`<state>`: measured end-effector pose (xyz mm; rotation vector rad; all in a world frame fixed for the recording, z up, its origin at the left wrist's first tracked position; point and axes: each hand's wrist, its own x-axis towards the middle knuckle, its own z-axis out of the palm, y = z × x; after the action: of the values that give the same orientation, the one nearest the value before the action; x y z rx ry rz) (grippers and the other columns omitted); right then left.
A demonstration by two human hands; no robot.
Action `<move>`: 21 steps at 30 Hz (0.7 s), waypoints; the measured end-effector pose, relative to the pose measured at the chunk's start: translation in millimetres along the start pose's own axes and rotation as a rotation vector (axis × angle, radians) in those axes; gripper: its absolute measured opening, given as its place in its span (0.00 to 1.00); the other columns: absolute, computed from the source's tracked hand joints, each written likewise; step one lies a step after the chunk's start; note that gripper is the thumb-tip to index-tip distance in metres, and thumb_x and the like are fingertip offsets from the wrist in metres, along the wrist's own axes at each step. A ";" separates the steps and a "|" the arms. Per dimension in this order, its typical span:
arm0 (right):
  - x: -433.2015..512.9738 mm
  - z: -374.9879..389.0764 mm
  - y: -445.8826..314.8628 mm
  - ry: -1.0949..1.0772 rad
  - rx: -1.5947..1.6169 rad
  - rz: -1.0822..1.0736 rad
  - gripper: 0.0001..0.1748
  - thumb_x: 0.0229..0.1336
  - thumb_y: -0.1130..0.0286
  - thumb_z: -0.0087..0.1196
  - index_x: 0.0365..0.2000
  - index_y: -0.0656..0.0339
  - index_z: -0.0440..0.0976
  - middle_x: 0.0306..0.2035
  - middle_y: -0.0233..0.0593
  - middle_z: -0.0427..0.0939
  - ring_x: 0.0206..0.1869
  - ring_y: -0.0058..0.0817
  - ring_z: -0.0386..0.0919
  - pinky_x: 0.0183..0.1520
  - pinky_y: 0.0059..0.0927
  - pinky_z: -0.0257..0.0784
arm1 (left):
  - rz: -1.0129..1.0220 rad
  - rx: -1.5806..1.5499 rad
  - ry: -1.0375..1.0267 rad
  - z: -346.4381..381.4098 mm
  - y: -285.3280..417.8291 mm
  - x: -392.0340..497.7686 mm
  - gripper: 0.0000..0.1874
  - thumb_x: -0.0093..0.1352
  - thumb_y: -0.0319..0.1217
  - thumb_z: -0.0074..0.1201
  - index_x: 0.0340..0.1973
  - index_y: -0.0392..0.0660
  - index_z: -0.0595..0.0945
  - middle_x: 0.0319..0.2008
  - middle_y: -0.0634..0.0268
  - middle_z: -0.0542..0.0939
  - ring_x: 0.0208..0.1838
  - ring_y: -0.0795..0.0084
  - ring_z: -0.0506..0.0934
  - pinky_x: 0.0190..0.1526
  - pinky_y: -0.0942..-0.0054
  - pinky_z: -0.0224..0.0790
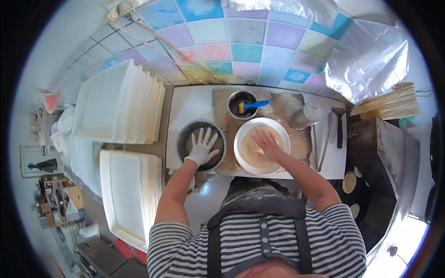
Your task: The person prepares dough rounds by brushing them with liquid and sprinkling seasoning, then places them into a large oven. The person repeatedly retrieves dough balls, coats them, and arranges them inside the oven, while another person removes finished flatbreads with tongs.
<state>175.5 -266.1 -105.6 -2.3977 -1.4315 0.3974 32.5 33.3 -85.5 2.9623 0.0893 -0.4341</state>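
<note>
My left hand (202, 147), in a pale thin glove, is spread over a steel bowl (179, 144); whether its fingers touch the contents is unclear. My bare right hand (267, 144) reaches into a white bowl (286, 139) of pale liquid, fingers apart and holding nothing. Behind the white bowl stands a small metal pot (230, 113) with dark contents, a blue-handled brush (255, 105) lying across it. A dusty cylindrical shaker (305, 116) stands to the right on a brown cloth (229, 147).
Stacked white plastic trays (104, 107) stand at the left, with more trays (130, 194) nearer me. A scraper (339, 128) and thin metal rods (326, 142) lie at the table's right. Beyond its right edge, a dark griddle (372, 194) holds flat round dough pieces (349, 182).
</note>
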 end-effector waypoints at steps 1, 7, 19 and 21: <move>-6.7 -0.7 1.0 0.118 0.084 -0.003 0.45 0.54 0.42 0.46 0.65 0.51 0.45 0.70 0.42 0.37 0.71 0.41 0.37 0.69 0.52 0.30 | -0.006 -0.007 -0.011 -7.3 10.6 6.5 0.40 0.65 0.50 0.45 0.67 0.46 0.50 0.69 0.47 0.38 0.70 0.39 0.34 0.61 0.31 0.27; -48.2 16.5 1.7 -0.072 -0.096 0.326 0.51 0.51 0.47 0.52 0.63 0.70 0.44 0.69 0.52 0.37 0.71 0.41 0.35 0.70 0.41 0.33 | 0.618 0.130 0.125 -16.3 140.9 54.7 0.42 0.63 0.47 0.48 0.64 0.33 0.53 0.67 0.44 0.48 0.71 0.47 0.45 0.69 0.57 0.35; 0.7 -0.9 43.9 -0.355 0.017 -0.227 0.44 0.59 0.47 0.42 0.65 0.63 0.41 0.69 0.46 0.38 0.71 0.38 0.36 0.70 0.42 0.36 | 0.679 -0.136 -0.089 37.2 173.5 70.5 0.36 0.61 0.51 0.49 0.57 0.38 0.67 0.59 0.48 0.64 0.65 0.47 0.56 0.65 0.55 0.45; 1.7 6.4 45.2 -0.286 -0.085 -0.325 0.45 0.58 0.45 0.42 0.65 0.62 0.41 0.69 0.45 0.39 0.71 0.37 0.36 0.70 0.41 0.36 | 0.657 -0.157 -0.025 37.8 180.3 64.6 0.33 0.60 0.50 0.52 0.55 0.41 0.69 0.56 0.49 0.67 0.64 0.46 0.58 0.63 0.49 0.45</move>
<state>209.8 -284.1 -130.0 -2.1791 -1.9610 0.6247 98.1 -148.2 -115.6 2.6183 -0.7855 -0.3441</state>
